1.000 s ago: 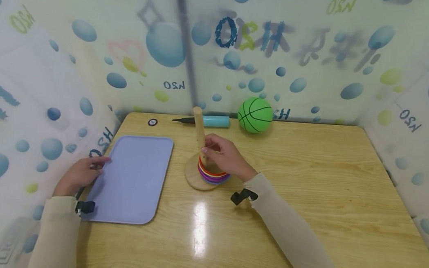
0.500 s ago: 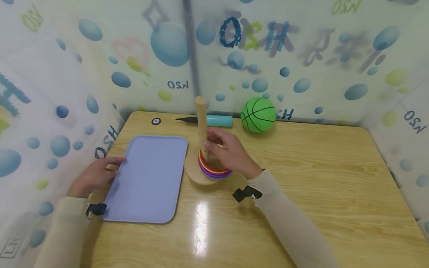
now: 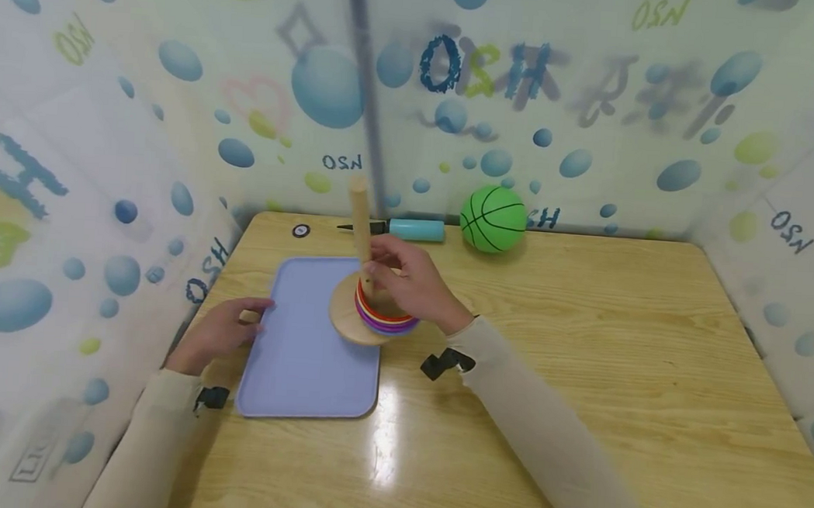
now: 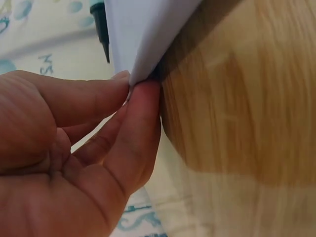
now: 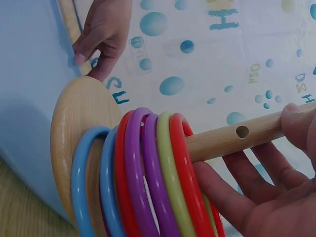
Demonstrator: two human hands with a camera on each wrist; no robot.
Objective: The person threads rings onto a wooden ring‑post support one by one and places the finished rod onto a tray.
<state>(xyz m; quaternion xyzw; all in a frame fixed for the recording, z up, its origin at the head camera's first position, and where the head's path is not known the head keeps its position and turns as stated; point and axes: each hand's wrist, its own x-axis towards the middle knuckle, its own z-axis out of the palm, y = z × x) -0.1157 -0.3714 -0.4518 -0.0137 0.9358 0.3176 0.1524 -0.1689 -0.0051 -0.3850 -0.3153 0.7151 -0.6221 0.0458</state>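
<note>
My left hand (image 3: 218, 334) pinches the left rim of a pale blue tray (image 3: 305, 376). In the left wrist view, thumb and finger meet on the edge of the tray (image 4: 145, 47). My right hand (image 3: 418, 282) grips the upright wooden post (image 3: 360, 216) of a ring toss stand. Several blue, red, purple and yellow-green rings (image 5: 168, 173) hang around the post, above the round wooden base (image 5: 81, 111). In the head view the base overlaps the tray's upper right part. Part of the post is hidden behind my right fingers.
A green ball (image 3: 493, 219) with black lines sits at the table's back edge. Left of it lies a blue cylinder with a black pointed tip (image 3: 415, 230). A small round black-and-white disc (image 3: 300, 231) is at the back left. Patterned walls surround the wooden table (image 3: 584, 335).
The tray has slid right with my left hand. The stand, in my right hand, has shifted a little left, so its base now overlaps the tray in the head view.
</note>
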